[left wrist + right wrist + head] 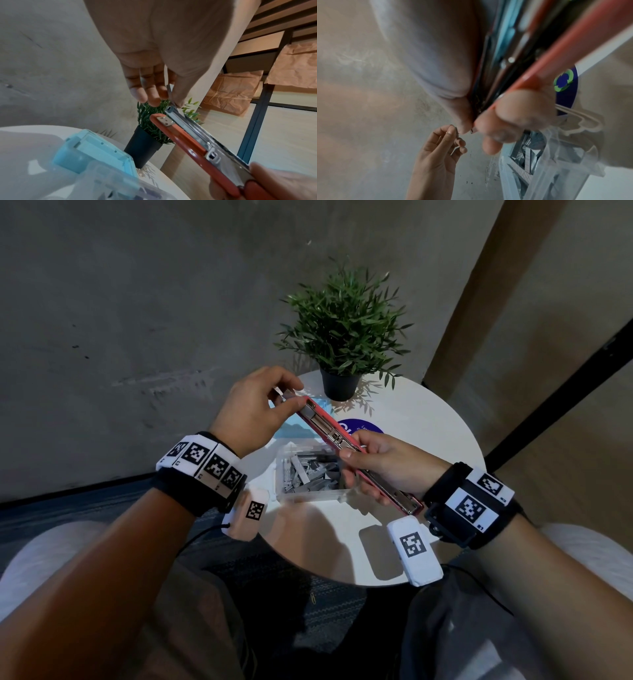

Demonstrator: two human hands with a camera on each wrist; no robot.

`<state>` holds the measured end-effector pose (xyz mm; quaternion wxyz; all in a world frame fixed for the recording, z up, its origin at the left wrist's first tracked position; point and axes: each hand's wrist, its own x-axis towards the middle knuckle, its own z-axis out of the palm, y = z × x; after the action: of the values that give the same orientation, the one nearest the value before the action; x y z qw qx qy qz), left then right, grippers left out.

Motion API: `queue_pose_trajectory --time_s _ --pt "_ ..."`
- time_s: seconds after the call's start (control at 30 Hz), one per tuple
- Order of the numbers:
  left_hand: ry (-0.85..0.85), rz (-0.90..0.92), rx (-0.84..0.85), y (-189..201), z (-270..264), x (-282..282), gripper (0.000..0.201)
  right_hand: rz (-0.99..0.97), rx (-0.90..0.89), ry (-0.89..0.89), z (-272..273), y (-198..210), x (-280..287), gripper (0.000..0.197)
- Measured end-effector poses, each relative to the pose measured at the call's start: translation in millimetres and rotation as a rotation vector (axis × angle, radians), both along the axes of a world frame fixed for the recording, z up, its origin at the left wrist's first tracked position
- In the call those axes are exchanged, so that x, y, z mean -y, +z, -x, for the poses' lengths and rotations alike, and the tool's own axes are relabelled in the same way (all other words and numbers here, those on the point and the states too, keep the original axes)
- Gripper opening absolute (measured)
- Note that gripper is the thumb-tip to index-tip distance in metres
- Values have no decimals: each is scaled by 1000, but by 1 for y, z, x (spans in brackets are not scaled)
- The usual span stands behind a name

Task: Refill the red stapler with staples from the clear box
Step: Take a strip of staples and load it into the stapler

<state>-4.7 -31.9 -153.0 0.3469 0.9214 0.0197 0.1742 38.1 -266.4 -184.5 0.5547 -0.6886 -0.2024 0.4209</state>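
Note:
The red stapler [342,440] is held in the air over the table, slanting from far left to near right, with its metal staple channel [329,428] facing up. My right hand [356,470] grips it round the middle; in the right wrist view its fingers [513,115] wrap the red body [556,54]. My left hand [294,395] pinches a short grey staple strip [169,90] between thumb and forefinger at the stapler's far end [169,109]. The clear box [308,474] lies open under the hands, with several staple strips inside.
A potted plant [342,337] stands at the back of the small round white table [428,422]. The box's blue lid [94,148] lies beside the pot. A purple round sticker [363,426] is on the tabletop. A grey wall stands close on the left.

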Motion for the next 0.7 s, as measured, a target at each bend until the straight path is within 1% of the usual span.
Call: queue_pose_trajectory --time_s 0.07,0.13,0.2,0.3,0.53,0.63,0.7 --pt "23 86 -14 -2 -1 2 13 -13 -9 -5 0 0 0 14" --pt "22 110 1 -4 0 5 11 -13 -11 -7 0 -1 0 14" --pt "8 44 58 -5 1 9 9 -11 -10 -5 -1 -2 0 15" --pt "-9 -39 116 -6 2 12 13 -24 -19 -1 -3 -3 0 15" --pt "-1 -6 39 -10 3 17 23 -38 -31 8 -5 -5 1 17" --pt "2 78 19 -12 3 18 23 -38 -16 10 -6 -5 1 18" --pt "-31 154 -9 -12 4 20 25 -48 -11 7 -7 -3 1 18"
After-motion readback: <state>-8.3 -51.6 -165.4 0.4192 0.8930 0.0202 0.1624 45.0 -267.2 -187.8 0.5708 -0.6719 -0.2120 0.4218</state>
